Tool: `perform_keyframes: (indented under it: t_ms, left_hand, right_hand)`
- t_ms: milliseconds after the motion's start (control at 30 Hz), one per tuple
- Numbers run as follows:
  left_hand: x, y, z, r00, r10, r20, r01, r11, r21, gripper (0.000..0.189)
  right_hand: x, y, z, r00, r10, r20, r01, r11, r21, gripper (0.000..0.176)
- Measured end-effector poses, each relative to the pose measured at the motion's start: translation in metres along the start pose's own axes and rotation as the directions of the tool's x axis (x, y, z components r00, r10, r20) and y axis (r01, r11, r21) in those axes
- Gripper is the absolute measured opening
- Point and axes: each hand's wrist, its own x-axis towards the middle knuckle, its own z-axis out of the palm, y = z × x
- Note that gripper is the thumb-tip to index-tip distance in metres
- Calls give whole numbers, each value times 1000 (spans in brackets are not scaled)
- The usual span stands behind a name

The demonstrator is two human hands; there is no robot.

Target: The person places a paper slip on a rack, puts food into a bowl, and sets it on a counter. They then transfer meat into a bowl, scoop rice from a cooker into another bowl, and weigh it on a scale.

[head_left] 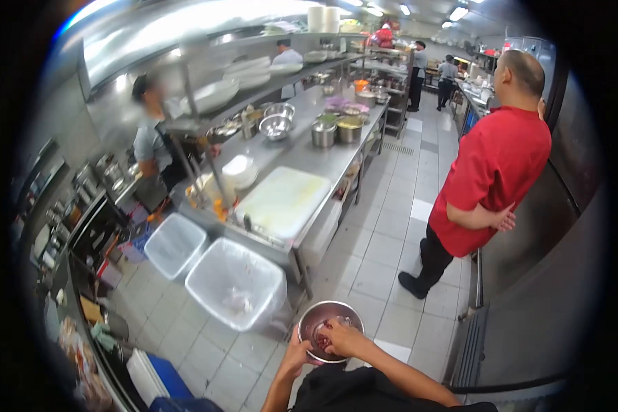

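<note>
A round metal bowl (311, 317) is held close to my body at the bottom of the view. My left hand (296, 353) grips its left side, fingers closed at the rim. Inside the bowl is my right hand (340, 338), its fingers curled down among small dark red food pieces (322, 340). What these pieces are is too small to tell, and the right fingertips are partly hidden.
Two lined plastic bins (216, 271) (166, 237) stand ahead on the tiled floor. A steel table (261, 154) carries a white cutting board (283, 200), pots (324, 133) and bowls. To the right stands a person in red (494, 158); another person (151, 141) is at left.
</note>
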Motion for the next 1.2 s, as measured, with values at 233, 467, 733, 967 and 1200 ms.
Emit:
perform_keyframes:
  t_ms: [233,467,733,967,1200]
  left_hand:
    - [200,116,11,995,94,44,-93,996,-15,76]
    - [343,214,31,994,-36,103,29,997,68,80]
    - [529,268,42,999,-41,-6,41,997,-62,74]
    - [676,343,104,1000,13,-11,-14,993,-116,77]
    - [793,421,193,999,-29,-23,26,990,-136,69]
  right_hand:
    - [158,101,-113,994,86,65,-79,991,-107,63]
    - [282,203,-190,996,-91,-13,89,991,-101,48]
    - [426,327,-315,978,-99,182,115,990,-81,56]
    - [556,466,-403,962,-274,8,273,958,-84,30]
    - [598,533,-555,965,-179,193,179,984,19,40]
